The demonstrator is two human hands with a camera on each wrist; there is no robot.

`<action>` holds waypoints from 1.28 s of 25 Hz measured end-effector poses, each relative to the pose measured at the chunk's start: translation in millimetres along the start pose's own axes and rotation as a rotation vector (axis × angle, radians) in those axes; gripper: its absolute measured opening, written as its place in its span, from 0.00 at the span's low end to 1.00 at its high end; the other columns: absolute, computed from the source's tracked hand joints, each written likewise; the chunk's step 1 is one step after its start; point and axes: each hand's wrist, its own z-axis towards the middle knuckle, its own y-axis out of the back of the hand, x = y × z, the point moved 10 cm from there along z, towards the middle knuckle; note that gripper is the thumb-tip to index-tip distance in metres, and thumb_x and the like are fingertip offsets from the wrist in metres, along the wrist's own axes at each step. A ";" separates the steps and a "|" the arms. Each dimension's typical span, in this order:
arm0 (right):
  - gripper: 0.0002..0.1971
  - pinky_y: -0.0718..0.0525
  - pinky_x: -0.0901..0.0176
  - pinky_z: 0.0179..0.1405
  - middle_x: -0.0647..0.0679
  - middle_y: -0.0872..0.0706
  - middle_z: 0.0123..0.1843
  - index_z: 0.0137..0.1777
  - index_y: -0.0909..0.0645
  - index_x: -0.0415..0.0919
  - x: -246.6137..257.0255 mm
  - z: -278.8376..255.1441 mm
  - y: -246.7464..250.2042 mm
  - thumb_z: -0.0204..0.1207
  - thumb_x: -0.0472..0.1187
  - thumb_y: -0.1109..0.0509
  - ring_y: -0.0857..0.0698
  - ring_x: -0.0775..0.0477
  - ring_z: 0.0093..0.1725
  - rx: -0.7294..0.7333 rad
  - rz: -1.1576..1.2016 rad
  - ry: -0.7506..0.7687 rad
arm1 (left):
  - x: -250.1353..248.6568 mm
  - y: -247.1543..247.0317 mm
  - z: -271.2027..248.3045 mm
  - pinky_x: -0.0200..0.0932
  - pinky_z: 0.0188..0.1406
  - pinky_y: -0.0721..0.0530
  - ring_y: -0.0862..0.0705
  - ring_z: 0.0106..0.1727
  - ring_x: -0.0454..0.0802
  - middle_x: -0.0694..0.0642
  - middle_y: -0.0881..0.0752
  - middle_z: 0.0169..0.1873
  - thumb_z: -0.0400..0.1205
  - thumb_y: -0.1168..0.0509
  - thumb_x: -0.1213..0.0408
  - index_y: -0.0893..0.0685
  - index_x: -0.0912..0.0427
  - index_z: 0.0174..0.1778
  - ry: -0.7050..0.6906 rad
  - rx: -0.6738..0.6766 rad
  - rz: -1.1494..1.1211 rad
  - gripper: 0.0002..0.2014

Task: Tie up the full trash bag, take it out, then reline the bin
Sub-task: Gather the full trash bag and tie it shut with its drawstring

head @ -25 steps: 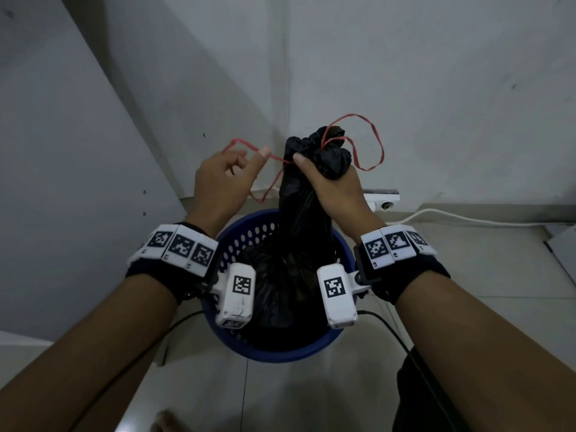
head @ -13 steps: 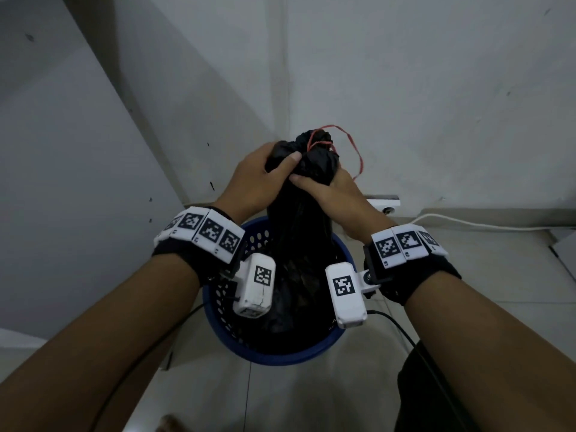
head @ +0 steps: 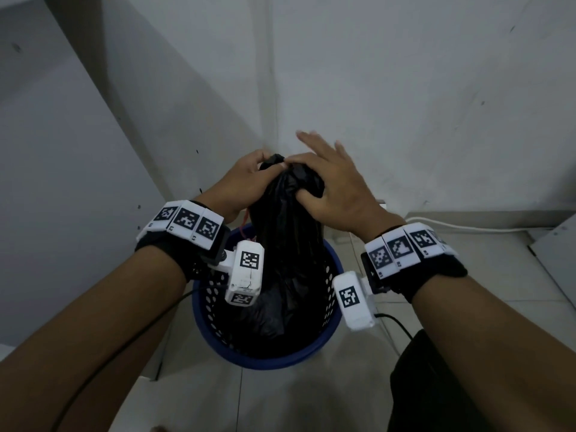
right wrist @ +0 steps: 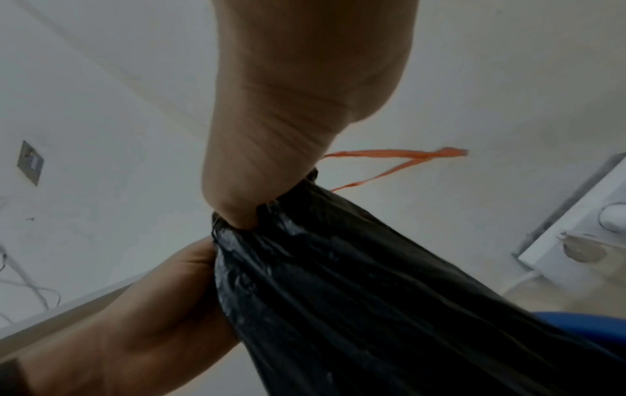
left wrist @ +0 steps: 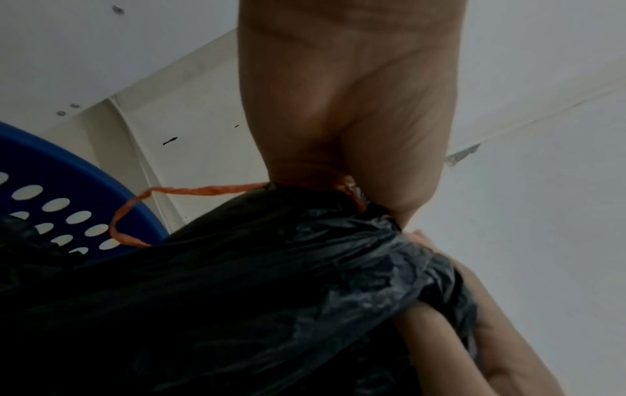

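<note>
Trash bag (head: 282,232): black, neck gathered and pulled up tall; lower body sits inside the blue bin (head: 330,338), which stands on the floor in a wall corner.
Left hand (head: 241,179): fingers curled round the left side of the bag neck, clenched on the plastic; the orange drawstring (left wrist: 189,191) emerges from under this hand and loops down toward the bin rim.
Right hand (head: 336,191): thumb and forefinger pinch the bunched top of the bag, other fingers splayed upward; a drawstring loop trails free behind it in the right wrist view.
Step in hand: tying. Neck cinched, knot apparently unfinished, bag not yet lifted out.
Next move calls for: securing the loose string ends, then a straight upward lift clear of the rim.
Around: white cable (head: 467,226) along the wall base at right; black cord on the floor by the bin.
In the way: perforated bin wall may snag the hanging string; corner walls crowd the lift.
</note>
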 end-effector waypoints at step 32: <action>0.24 0.27 0.60 0.32 0.52 0.23 0.26 0.35 0.17 0.33 -61.6 -29.6 -90.1 0.71 0.58 0.21 0.24 0.56 0.27 0.356 0.474 -0.464 | 66.7 14.8 -31.7 0.36 0.42 0.15 0.11 0.45 0.42 0.47 0.09 0.45 0.77 0.26 0.46 0.09 0.50 0.51 0.233 0.080 0.227 0.13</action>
